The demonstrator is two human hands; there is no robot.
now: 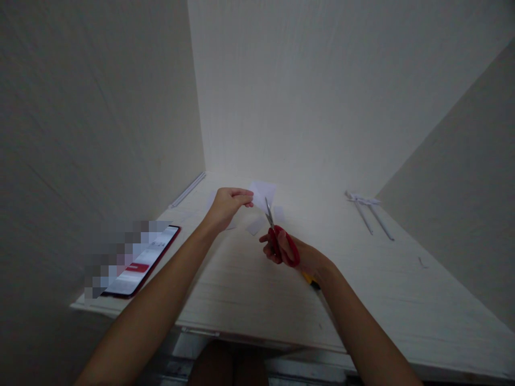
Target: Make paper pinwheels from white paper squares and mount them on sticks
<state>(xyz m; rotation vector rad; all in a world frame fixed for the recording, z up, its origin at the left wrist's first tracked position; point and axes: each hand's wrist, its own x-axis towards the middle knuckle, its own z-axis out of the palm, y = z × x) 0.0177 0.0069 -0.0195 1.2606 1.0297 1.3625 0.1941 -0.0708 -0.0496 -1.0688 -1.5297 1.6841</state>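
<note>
Between the thumb and fingers of my left hand [231, 206] is the edge of a small white piece of paper [264, 193], raised above the table. My right hand [279, 249] has its fingers through the red handles of a pair of scissors [289, 252]. The metal blades are parted and point up at the lower edge of the paper; whether they touch it I cannot tell. Below, other paper pieces [255, 225] lie on the white table [241, 284]. A yellow and black object [310, 280] is partly hidden by my right forearm.
A phone [145, 262] with a lit screen lies at the left edge. Thin white sticks [188, 189] rest along the left wall. At the right, rolled paper sticks [372, 214] lie with crumpled white paper. Walls enclose the table at the back and both sides.
</note>
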